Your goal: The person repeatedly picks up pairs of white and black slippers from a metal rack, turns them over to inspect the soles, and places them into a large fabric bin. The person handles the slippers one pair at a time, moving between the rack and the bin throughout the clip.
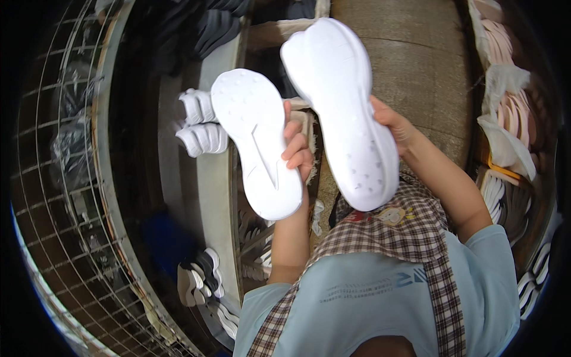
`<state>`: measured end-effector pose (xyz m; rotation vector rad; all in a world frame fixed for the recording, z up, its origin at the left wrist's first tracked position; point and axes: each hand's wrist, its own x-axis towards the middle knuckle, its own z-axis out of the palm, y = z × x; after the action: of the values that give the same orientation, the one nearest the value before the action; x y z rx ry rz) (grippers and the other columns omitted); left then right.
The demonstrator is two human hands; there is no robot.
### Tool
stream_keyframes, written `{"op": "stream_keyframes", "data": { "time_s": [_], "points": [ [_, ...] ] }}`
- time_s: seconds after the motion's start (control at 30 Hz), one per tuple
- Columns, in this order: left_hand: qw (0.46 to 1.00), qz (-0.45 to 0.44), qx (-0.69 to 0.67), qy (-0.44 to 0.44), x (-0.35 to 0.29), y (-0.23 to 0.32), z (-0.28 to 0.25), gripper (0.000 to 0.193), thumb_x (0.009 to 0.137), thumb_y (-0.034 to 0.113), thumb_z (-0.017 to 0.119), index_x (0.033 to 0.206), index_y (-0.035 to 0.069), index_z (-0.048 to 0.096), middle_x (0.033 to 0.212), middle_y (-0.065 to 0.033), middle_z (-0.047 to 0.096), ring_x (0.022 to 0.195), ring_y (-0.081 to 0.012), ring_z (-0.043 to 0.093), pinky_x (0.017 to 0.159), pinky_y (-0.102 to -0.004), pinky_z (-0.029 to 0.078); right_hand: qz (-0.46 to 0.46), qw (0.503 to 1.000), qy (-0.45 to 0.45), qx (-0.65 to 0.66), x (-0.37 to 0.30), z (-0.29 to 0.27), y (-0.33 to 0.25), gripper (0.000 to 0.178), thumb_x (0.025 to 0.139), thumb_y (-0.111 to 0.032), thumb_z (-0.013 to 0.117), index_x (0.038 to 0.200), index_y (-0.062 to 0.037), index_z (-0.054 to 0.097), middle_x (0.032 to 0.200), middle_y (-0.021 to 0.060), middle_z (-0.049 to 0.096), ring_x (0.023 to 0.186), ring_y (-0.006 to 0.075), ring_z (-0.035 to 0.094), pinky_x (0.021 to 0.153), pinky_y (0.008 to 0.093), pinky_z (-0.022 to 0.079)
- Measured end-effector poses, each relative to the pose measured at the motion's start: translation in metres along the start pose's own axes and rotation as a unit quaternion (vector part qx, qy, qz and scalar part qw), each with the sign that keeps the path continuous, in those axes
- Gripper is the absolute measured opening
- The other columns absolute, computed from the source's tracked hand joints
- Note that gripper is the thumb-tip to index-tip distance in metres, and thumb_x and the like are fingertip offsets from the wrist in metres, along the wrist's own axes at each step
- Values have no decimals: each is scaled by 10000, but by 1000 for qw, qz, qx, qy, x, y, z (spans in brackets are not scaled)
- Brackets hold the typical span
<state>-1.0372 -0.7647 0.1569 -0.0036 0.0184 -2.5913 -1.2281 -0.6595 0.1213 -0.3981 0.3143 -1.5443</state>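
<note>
My left hand (298, 149) is closed on the right edge of a white shoe sole (248, 116). That sole has small bumps at its wide end and a narrow V-shaped groove along its lower half. In my right hand (392, 124) is another white shoe sole (342, 98), which looks thicker and has a raised rim. My right fingers wrap round its right side. Both soles are held up side by side, tilted, apart from each other. Just left of the left sole, white ridged sole pieces (205, 140) rest in two small stacks on a grey ledge (215, 184).
Wire mesh (65, 196) runs down the left side. Dark soles (219, 30) lie at the upper left, and black, white and beige soles (199, 276) at the lower left. Along the right stand lined containers with pink soles (516, 116) and grey ones (513, 205). Brown flooring (410, 59) shows beyond.
</note>
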Motion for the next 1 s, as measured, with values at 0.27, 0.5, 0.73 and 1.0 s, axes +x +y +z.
{"op": "stream_keyframes", "data": {
  "time_s": [0.27, 0.5, 0.73, 1.0],
  "points": [
    [998, 3, 69, 2, -3, -3, 3, 767, 854, 486, 550, 1383, -12, 304, 1047, -140, 476, 789, -206, 509, 636, -291, 457, 32, 999, 28, -29, 1, -1, -2, 943, 682, -267, 740, 1411, -20, 195, 1244, 177, 512, 1042, 219, 606, 820, 354, 557],
    [850, -26, 483, 208, -11, -23, -10, 515, 921, 219, 560, 1343, 22, 341, 1244, -122, 505, 1111, -197, 534, 931, -343, 463, 3, 888, 127, -443, 10, 5, 20, 948, 643, -129, 665, 1425, 3, 145, 1368, 217, 334, 1284, 303, 348, 1065, 381, 284],
    [791, 143, 521, 286, -34, -1, -14, 715, 817, 45, 665, 1388, 21, 236, 1200, -169, 507, 1113, -241, 514, 866, -370, 494, 7, 811, 162, -561, 46, 20, 50, 920, 653, -181, 623, 1426, -22, 149, 1230, 295, 501, 1148, 378, 518, 965, 386, 403],
    [745, 351, 357, 440, -107, 119, 36, 421, 875, 245, 582, 1171, -38, 481, 1001, -194, 627, 839, -287, 647, 744, -390, 568, -49, 885, 90, -454, 169, 85, 32, 757, 723, -183, 586, 1370, 47, 266, 1128, 246, 551, 975, 299, 600, 837, 375, 488]
  ]
}}
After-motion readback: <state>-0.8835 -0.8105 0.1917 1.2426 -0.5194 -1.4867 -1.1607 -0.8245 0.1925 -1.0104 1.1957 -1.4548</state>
